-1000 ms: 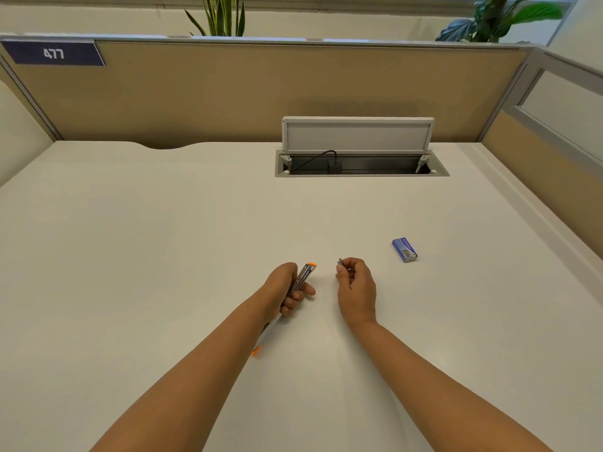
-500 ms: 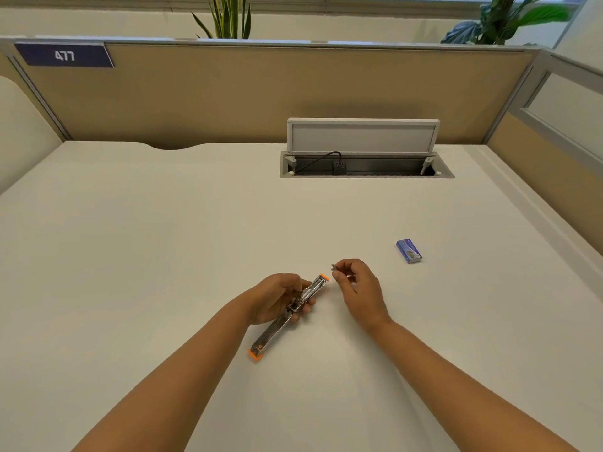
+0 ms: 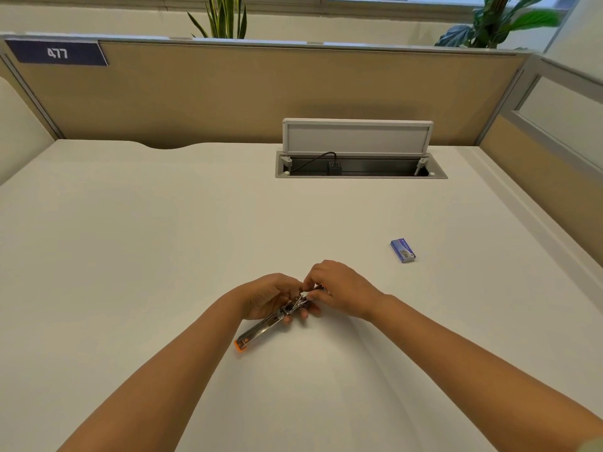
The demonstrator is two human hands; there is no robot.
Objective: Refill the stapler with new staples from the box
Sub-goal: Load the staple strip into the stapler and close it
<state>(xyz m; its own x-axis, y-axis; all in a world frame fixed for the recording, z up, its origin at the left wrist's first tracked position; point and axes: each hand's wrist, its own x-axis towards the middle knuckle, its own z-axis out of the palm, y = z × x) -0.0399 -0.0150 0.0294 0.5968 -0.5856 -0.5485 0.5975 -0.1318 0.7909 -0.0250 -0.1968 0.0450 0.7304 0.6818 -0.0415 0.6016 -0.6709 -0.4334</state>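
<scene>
Head view: pale desk (image 3: 130,256), tan partition (image 3: 228,93), plants (image 3: 225,17) behind.

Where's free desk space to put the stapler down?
Bare desk left of the left hand, and between the staple box and cable tray. Crowded only where the right hand meets the stapler.

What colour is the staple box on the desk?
Blue, with a small pale picture on top. The staple box shows clearly in the head view.
</scene>
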